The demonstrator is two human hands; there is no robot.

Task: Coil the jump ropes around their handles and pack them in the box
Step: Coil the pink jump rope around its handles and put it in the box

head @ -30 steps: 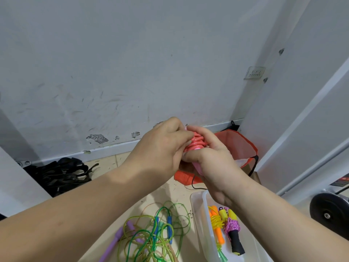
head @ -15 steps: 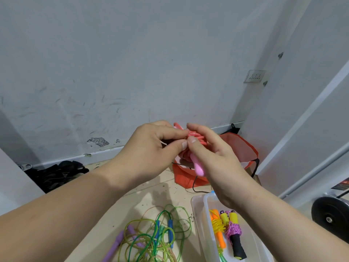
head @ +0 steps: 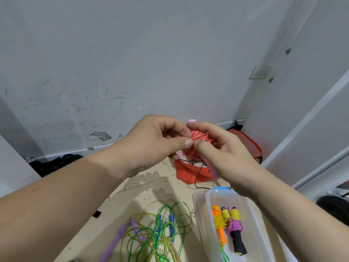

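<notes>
Here, mid-frame, my left hand (head: 156,140) & right hand (head: 222,154) both pinch the pink jump rope (head: 200,138), coiled on its handles above the box (head: 207,205) at lower right; if the springy end slips, coil likely unwinds.

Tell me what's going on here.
A person holds a pink jump rope, coiled around its pink handles, with the left hand and right hand both pinching the coil. Two wound ropes already lie in the clear plastic box. A tangle of green and yellow ropes lies loose on the floor beside it.
</notes>
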